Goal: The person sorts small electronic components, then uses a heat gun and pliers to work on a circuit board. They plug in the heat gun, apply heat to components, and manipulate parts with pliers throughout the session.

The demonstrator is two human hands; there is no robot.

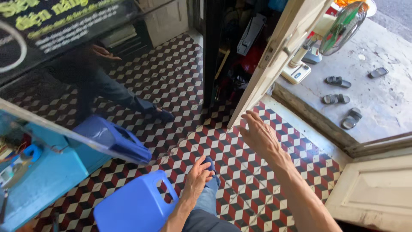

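Note:
My left hand (198, 177) rests on my jeans-clad knee (209, 195), fingers loosely curled, holding nothing. My right hand (259, 134) is raised in the air over the patterned tile floor (249, 180), fingers spread and empty, reaching toward the cream wooden door (279, 56). A blue plastic stool (135, 206) stands just left of my left hand.
A glass counter front (86, 77) at left mirrors a seated person and a stool, above a blue cabinet (47, 176). A dark cupboard (234, 51) holds tools. Outside the threshold are a standing fan (339, 28) and several sandals (337, 81) on concrete. A cream door panel (377, 189) lies right.

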